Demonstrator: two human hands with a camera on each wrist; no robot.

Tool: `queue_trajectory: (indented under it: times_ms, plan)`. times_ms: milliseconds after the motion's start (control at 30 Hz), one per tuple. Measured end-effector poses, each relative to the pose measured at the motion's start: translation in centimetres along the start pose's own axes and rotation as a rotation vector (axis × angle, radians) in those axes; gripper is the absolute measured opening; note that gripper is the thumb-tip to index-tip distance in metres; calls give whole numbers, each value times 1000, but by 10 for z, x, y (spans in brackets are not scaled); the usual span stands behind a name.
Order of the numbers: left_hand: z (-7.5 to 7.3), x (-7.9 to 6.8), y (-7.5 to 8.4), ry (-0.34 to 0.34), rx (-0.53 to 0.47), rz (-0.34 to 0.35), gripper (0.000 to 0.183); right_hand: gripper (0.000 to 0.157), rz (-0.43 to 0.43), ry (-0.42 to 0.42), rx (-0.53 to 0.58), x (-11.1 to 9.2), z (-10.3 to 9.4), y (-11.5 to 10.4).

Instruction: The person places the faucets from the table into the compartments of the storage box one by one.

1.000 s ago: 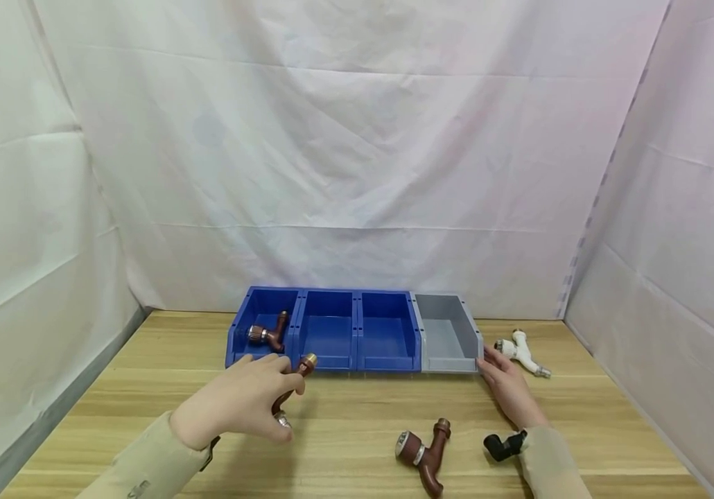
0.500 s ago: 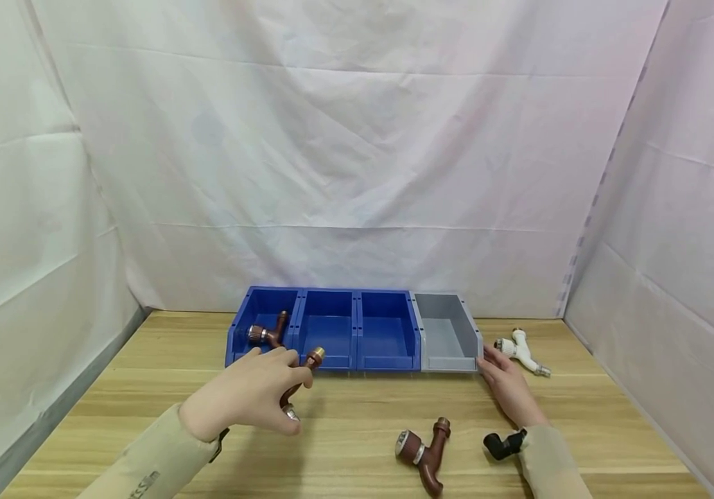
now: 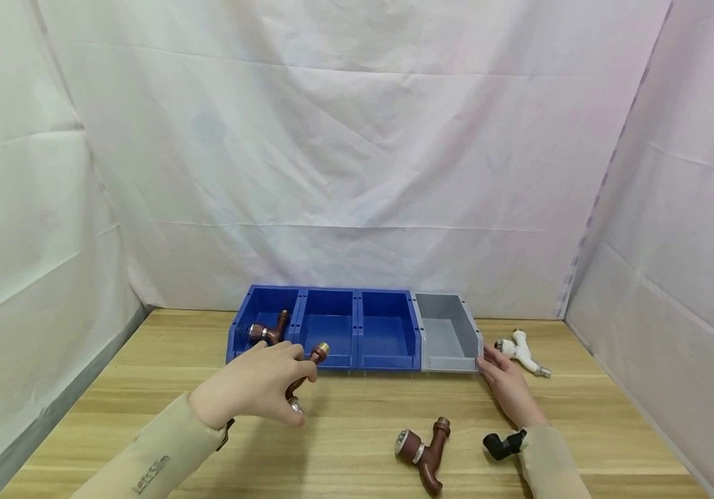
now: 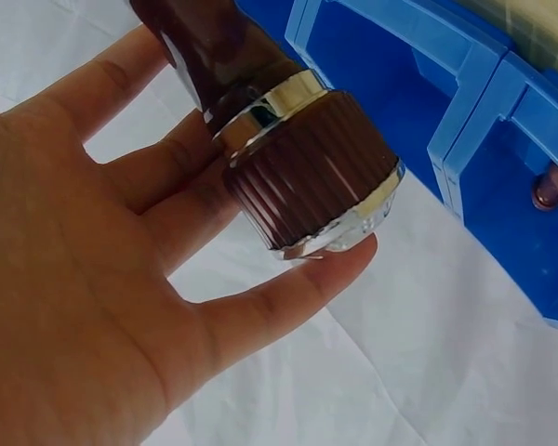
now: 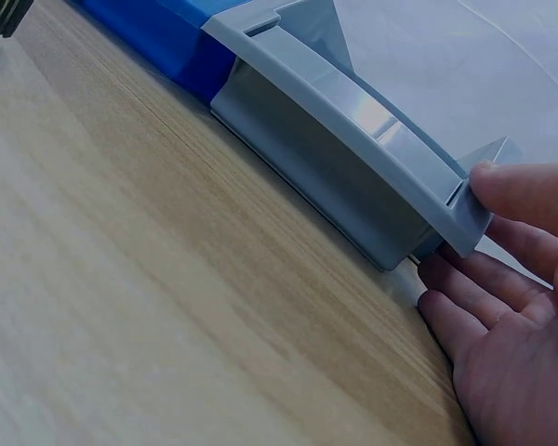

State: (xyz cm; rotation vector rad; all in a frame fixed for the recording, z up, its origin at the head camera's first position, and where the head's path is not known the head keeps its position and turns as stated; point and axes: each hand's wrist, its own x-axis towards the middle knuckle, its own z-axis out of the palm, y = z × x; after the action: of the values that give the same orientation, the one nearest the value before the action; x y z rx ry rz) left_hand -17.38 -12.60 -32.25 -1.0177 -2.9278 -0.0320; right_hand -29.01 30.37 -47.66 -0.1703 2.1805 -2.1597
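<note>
In the head view my left hand (image 3: 257, 384) holds a dark brown faucet (image 3: 318, 353) above the table, in front of the blue bins. Its brass threaded end points away and up. The left wrist view shows the ribbed knob (image 4: 312, 172) with silver trim between thumb and fingers. My right hand (image 3: 509, 391) grips the front right corner of the grey bin (image 3: 453, 364). In the right wrist view the thumb (image 5: 521, 190) presses on its rim, with fingers below and behind. Another brown faucet (image 3: 277, 334) lies in the leftmost blue bin (image 3: 237, 346).
Two more blue bins, a middle one (image 3: 327, 362) and another (image 3: 388, 363), join the row. A third brown faucet (image 3: 430, 463) lies on the wooden table (image 3: 357, 430). A white faucet (image 3: 522, 355) lies right of the grey bin. White cloth (image 3: 357, 152) hangs behind and at both sides.
My left hand has moved slightly right and forward with the brown faucet, towards the second blue bin. The right hand has stayed at the grey bin's corner.
</note>
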Motion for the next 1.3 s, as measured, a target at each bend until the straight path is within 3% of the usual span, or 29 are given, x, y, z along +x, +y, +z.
queue_trajectory:
  times_ms: [1300]
  plan:
    - [3,11,-7,-49,-37,-39,40,61,-36,-10,32,0,-2,2]
